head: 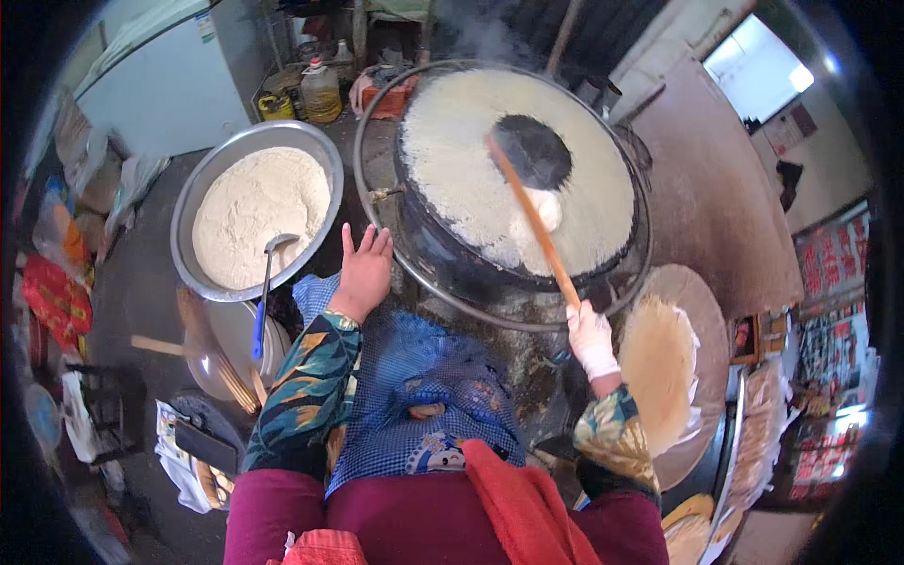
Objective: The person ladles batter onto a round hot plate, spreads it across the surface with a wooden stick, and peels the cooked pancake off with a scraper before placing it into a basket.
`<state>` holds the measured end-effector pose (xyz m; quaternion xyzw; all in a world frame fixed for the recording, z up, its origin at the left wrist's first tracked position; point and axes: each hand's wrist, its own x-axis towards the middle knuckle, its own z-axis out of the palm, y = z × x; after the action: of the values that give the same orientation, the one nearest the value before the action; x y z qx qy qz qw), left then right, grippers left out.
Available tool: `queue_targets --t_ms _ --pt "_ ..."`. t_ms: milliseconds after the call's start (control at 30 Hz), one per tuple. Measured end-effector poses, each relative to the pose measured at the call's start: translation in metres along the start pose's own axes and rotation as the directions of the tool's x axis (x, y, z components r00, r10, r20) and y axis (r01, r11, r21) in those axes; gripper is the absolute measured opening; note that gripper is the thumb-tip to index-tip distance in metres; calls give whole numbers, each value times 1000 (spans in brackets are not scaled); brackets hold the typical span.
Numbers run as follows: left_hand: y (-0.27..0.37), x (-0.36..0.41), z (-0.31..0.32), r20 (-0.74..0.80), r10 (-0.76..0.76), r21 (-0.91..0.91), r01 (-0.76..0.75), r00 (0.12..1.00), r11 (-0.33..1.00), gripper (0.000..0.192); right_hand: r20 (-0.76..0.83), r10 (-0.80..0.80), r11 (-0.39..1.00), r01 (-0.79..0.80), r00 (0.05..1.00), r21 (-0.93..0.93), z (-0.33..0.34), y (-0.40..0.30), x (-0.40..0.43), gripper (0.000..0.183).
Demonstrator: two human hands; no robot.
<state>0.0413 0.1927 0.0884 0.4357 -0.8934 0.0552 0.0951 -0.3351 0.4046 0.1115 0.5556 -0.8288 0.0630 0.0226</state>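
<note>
My right hand (592, 340), in a pale glove, grips the lower end of a wooden spreader (533, 219). Its far end reaches over a large round griddle (533, 152), near the dark bare patch in the middle. Pale batter (452, 148) covers the griddle as a thin ring. A lump of wet batter (545, 210) lies partly behind the spreader. My left hand (366, 274) is bare, with fingers apart, beside the round metal rail (417, 272) around the griddle. Close to its left is a steel basin (185, 233) of thick batter, with a blue-handled ladle (263, 304) leaning in it.
At the right, thin browned flatbreads (657, 367) lie on a round board (710, 395). A large brown board (713, 191) stands behind them. An oil jug (321, 92) is at the back. Lower left, a phone (205, 446) rests on a stool near a bucket (219, 346). Steam rises behind the griddle.
</note>
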Motion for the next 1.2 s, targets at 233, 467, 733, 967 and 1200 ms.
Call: queue_targets --t_ms 233,467,733,967,1200 --pt "-35 22 9 -17 -77 -20 77 997 997 40 70 100 987 -90 993 -135 -14 4 35 35" --pt "-53 47 8 31 -215 -13 215 976 976 40 181 84 987 -58 980 -148 -14 3 10 38" --pt "33 -14 -8 -33 25 -181 -30 999 983 49 167 105 970 -64 980 -235 -21 -6 13 39" --pt "81 -47 -6 -50 93 -133 -99 994 986 57 -12 78 989 -79 997 -124 -14 7 29 40" --pt "55 -37 -6 -76 105 -59 -110 992 992 51 -8 142 972 -141 990 -185 -7 35 32 38"
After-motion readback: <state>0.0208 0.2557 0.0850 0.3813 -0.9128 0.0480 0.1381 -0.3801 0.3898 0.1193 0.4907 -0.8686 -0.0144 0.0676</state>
